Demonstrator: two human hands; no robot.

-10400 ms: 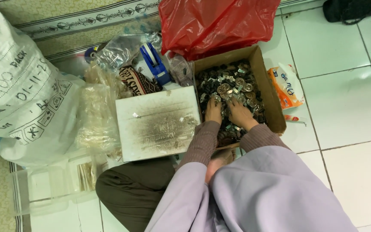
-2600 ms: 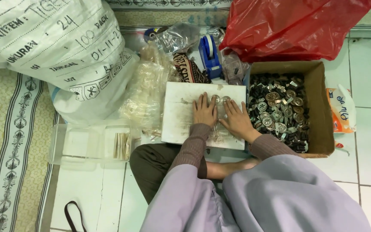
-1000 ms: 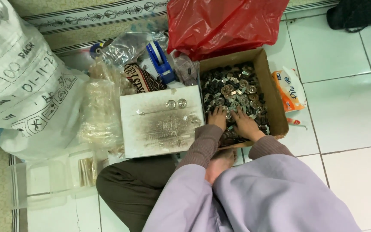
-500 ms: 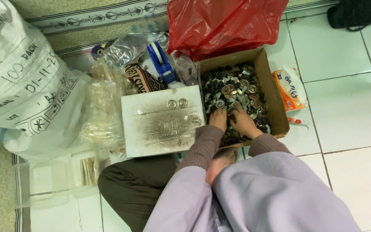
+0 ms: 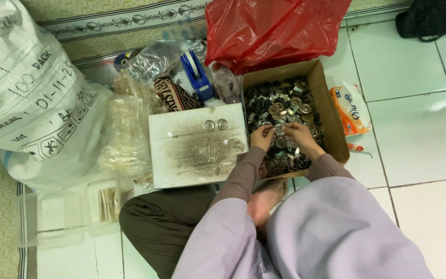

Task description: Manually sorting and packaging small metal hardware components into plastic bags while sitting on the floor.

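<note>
An open cardboard box [image 5: 329, 111] on the tiled floor is full of small round metal parts [image 5: 282, 103]. Both my hands are inside it, close together. My left hand [image 5: 260, 137] has its fingers curled on a small silvery piece at the box's left side. My right hand [image 5: 299, 135] pinches at pieces just beside it. To the left of the box lies a scuffed white board [image 5: 194, 147] with two round metal pieces [image 5: 216, 124] near its top edge. What exactly each hand holds is too small to tell.
A red plastic bag [image 5: 274, 28] sits behind the box. A blue tape dispenser [image 5: 197, 75] and clear plastic bags [image 5: 130, 129] lie near the board. A large white woven sack [image 5: 27, 103] fills the left. An orange-white packet [image 5: 351, 107] lies right of the box; a dark bag [image 5: 432, 18] at the top right.
About 2.6 s ago both hands rested on the white board; they have since moved right into the cardboard box. Two round pieces now lie on the board. Over the last second the hands barely shifted.
</note>
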